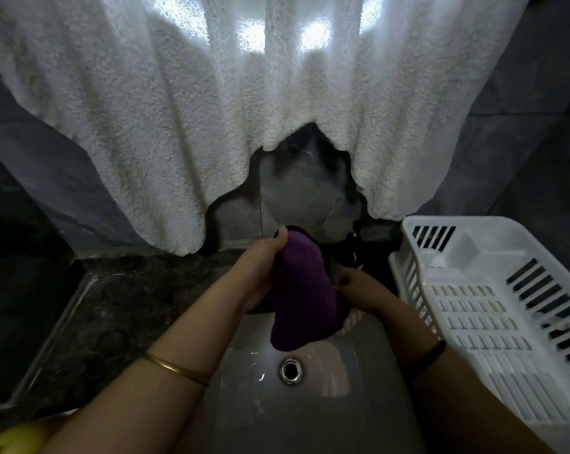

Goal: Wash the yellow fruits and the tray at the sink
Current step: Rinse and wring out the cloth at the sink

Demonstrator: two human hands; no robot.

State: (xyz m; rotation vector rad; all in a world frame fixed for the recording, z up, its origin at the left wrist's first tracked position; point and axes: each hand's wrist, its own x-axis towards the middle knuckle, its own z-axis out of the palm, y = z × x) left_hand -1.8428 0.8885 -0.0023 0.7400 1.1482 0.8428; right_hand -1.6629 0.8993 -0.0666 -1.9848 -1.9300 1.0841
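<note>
Yellow fruit [11, 435] waits at the lower-left corner, outside the sink [326, 421]. At centre, the left hand [264, 260] grips a purple cloth [296, 296] by its top, hanging it over that sink, likely so drips fall there. The right hand [359, 288] curls at its edge, grip unclear.

You face a white fluffy towel [152, 126] hung across most of the wall, draped in folds. Bright light patches [314, 36] glow through it near the top; the rest of your room is dim. Dark grey wall tiles [522, 136] show on both sides and in the gap under the towel's hem. A dark speckled stone counter [113, 309] lies at your left, meeting the wall.
</note>
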